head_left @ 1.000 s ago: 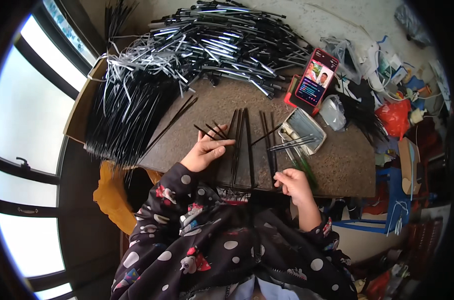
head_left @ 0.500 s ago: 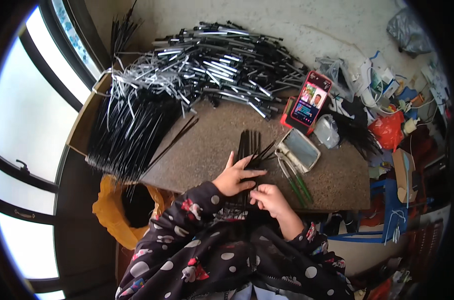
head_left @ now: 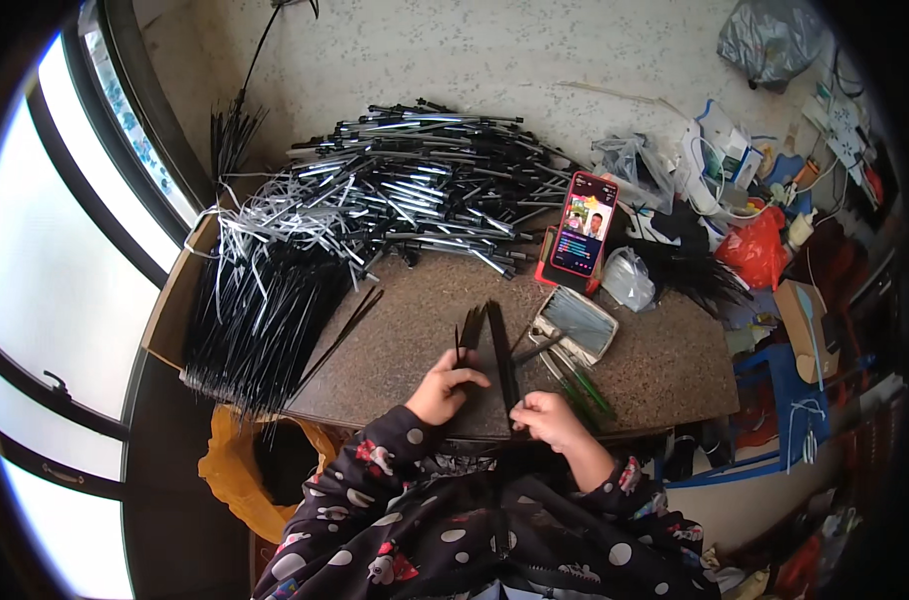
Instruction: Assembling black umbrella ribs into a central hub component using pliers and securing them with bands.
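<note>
My left hand (head_left: 443,388) is at the front of the table, fingers curled round several thin black strips (head_left: 471,328) that stick up past its thumb. Just right of it, my right hand (head_left: 553,420) pinches the near end of a long, flat black bundle (head_left: 501,348), which seems to be strips lying side by side. That bundle slants away from me, its far end close to the tips of the left hand's strips. Beyond my right hand lie green-handled pliers (head_left: 585,388), beside a small metal tray (head_left: 587,326) of thin greyish pieces.
A lit phone (head_left: 585,225) leans on a red stand behind the tray. Black and silver rods (head_left: 425,180) are heaped at the back. Long black strips (head_left: 265,320) fill a cardboard box at left. A yellow bag (head_left: 240,470) hangs below the table's left edge.
My left hand was spread over the strips; now its fingers are curled round some of them. The flat bundle in my right hand now shows apart from them. The view has shifted.
</note>
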Tool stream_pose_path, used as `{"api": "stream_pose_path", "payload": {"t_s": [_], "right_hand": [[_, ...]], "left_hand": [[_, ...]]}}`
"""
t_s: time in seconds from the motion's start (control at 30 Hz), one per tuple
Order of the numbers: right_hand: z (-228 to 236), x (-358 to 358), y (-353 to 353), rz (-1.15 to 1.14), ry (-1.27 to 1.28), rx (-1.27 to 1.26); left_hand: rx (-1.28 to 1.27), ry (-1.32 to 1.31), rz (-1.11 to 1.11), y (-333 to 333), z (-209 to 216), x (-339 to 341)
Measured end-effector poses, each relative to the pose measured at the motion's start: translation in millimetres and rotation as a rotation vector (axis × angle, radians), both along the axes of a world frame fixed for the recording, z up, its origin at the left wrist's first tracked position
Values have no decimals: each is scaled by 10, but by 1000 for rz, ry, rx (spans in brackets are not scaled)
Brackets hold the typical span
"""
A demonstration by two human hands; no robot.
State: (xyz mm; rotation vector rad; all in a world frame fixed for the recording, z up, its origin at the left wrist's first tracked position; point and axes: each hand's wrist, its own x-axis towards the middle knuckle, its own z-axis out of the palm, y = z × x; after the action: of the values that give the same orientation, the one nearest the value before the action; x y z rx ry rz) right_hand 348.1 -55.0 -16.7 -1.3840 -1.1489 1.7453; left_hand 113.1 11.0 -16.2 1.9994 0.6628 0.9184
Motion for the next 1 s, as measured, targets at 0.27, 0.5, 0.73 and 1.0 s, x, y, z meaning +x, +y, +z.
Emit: {"api": "stream_pose_path", "payload": {"t_s": [0.27,0.5,0.73,1.0], "right_hand": [[317,87,-68,56,147,-122],[-206,12,147,-227,-408,477],[24,-233,553,-118,70,417],[877,-321,793,469,328,517]], "left_hand": [[-326,-300,250,-140,23,-152],[-148,225,62,124,95,-210],[168,206,19,398,-92,139],[-109,15,-109,103,117,266]]}}
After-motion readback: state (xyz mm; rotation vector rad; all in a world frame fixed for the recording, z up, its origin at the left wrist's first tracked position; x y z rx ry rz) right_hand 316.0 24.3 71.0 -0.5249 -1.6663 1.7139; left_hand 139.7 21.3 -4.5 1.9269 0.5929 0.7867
